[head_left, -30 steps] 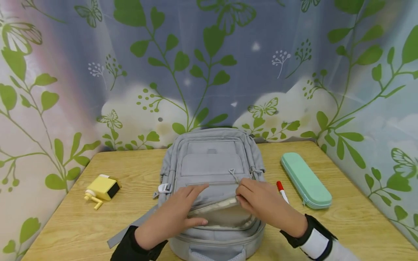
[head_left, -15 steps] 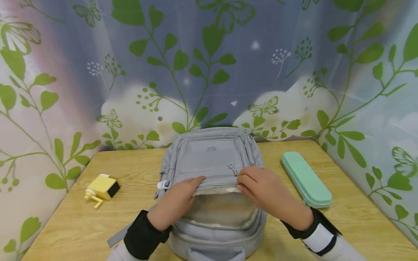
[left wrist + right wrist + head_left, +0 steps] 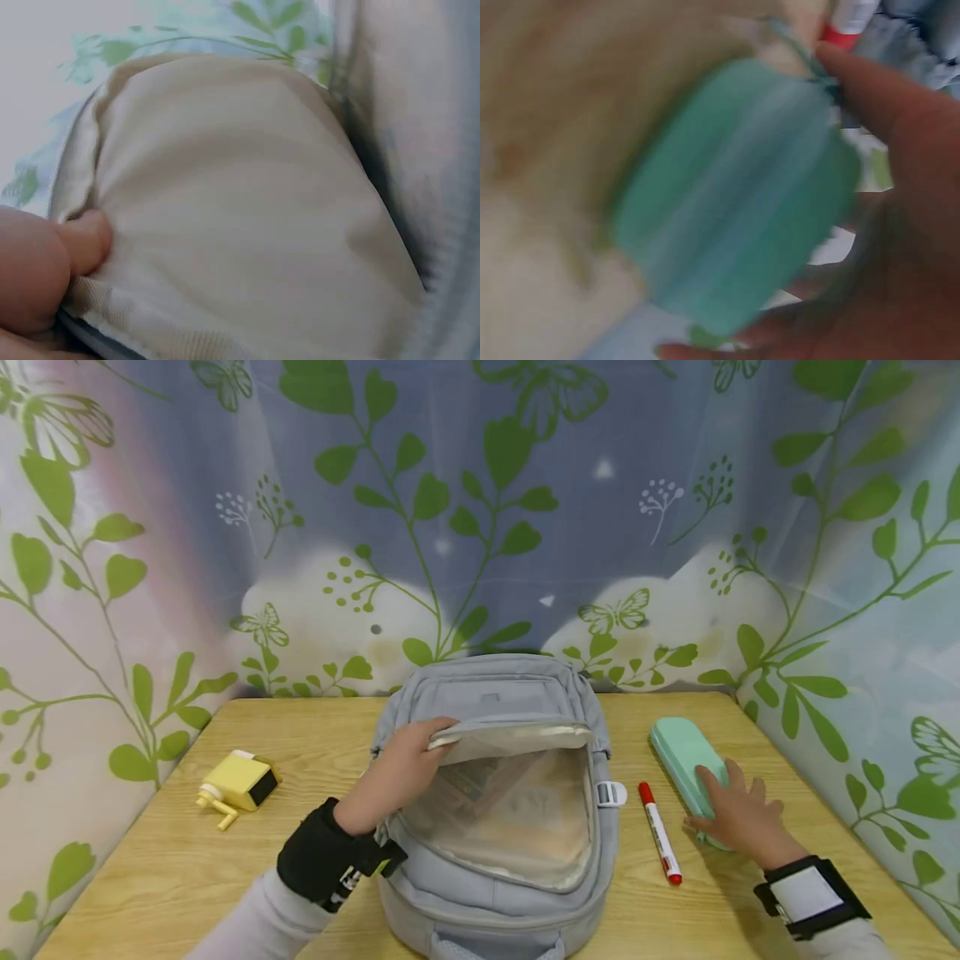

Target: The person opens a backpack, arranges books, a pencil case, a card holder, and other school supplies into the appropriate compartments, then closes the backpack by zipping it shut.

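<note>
A grey backpack (image 3: 495, 893) lies on the table, its front pocket unzipped. My left hand (image 3: 401, 764) pinches the left edge of the pocket flap (image 3: 517, 742) and holds it raised, baring the beige lining. In the left wrist view, a fingertip (image 3: 90, 241) presses on the lining (image 3: 232, 195) at the flap's rim. At the right, my right hand (image 3: 746, 818) is spread over the lower end of a mint-green zip case (image 3: 684, 747). In the right wrist view, the thumb is by the zip pull and the fingers reach along the far side of the case (image 3: 742, 195).
A red-capped white marker (image 3: 660, 833) lies between backpack and case. On the left of the wooden table (image 3: 150, 877) sits a yellow box-shaped gadget (image 3: 242, 781) with a crank. A leaf-printed curtain (image 3: 480, 527) hangs behind and on both sides.
My right hand has left the pocket's zip and moved right onto the green case. My left hand has lifted the flap, so the pocket gapes wider. The marker has come into full view.
</note>
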